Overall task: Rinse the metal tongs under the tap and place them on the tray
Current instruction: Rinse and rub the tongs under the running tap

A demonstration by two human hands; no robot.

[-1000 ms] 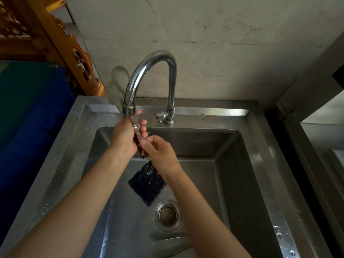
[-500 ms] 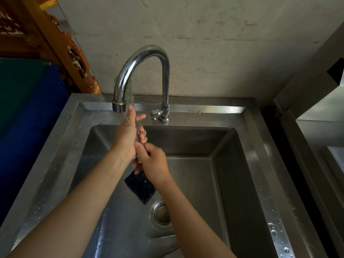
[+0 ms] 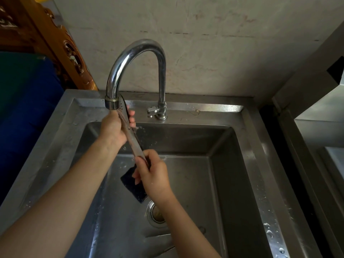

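Observation:
The metal tongs (image 3: 134, 139) slant from just under the spout of the chrome tap (image 3: 137, 51) down toward the sink's middle, with water running over their upper end. My left hand (image 3: 113, 130) grips the tongs' upper part, right below the spout. My right hand (image 3: 152, 174) grips their lower end over the basin. No tray is in view.
A dark scouring pad (image 3: 133, 185) lies on the sink floor beside the drain (image 3: 157, 214). The steel sink (image 3: 247, 146) has wet rims. A carved wooden frame (image 3: 55, 45) stands at back left, a steel unit (image 3: 316, 112) on the right.
My two hands have drawn apart along the tongs: the right hand slid down and toward me, baring more of the metal between them. The left hand stays at the spout.

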